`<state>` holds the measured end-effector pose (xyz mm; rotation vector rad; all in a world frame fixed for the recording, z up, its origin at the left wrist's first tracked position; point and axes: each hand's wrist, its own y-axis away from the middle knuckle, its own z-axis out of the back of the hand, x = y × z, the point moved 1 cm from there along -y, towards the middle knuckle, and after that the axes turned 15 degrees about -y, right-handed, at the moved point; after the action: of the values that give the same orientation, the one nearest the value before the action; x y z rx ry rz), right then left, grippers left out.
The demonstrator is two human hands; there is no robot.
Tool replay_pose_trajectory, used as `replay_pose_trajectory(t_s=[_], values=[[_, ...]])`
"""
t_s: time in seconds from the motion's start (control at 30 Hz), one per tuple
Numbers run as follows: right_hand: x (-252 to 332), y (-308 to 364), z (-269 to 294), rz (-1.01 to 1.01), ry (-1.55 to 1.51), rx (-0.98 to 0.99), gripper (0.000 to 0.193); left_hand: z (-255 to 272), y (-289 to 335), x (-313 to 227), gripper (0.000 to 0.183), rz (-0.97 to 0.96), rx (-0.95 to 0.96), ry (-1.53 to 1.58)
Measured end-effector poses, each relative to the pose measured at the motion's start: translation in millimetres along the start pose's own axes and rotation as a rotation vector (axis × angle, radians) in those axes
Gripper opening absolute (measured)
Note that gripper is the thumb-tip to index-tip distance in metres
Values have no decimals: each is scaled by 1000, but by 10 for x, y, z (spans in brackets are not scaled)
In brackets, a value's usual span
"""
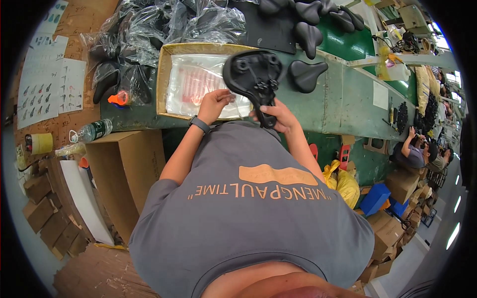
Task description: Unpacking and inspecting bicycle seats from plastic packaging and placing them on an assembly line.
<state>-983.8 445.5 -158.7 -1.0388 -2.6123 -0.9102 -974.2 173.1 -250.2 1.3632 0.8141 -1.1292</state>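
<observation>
A black bicycle saddle (pixel 248 74) is held up with its underside showing, rails and bolts visible. My right hand (pixel 280 115) grips it by the narrow nose, which points toward me. My left hand (pixel 216 105) is over the near edge of an open cardboard box (pixel 163 79), its fingers drawn together in a pinch. Whatever is between them is too small to make out. Clear plastic bags (pixel 194 82) with red print lie stacked in the box, under the left hand. The saddle hides the box's right side.
Another black saddle (pixel 307 75) rests on the green table (pixel 343 99) to the right. Several more lie beyond it. Plastic-wrapped saddles (pixel 144 39) are heaped at the far left. A water bottle (pixel 94 130) and a tall carton (pixel 121 169) are at my left. Other people work far right.
</observation>
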Motion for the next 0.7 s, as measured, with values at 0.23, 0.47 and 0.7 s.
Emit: replay_pose_trajectory(t_s=[0.23,0.47,0.7], values=[[-235,-448,-490,-116,-4,26,49,187,486,-475,24,120,-49,151],[-169,-365,-393,13,-98,25,48,1063,856,-684,29,-56,-494,766],[209,-265,-481,-5,149,175,62,1356,820,-722,18,180,-174,566]])
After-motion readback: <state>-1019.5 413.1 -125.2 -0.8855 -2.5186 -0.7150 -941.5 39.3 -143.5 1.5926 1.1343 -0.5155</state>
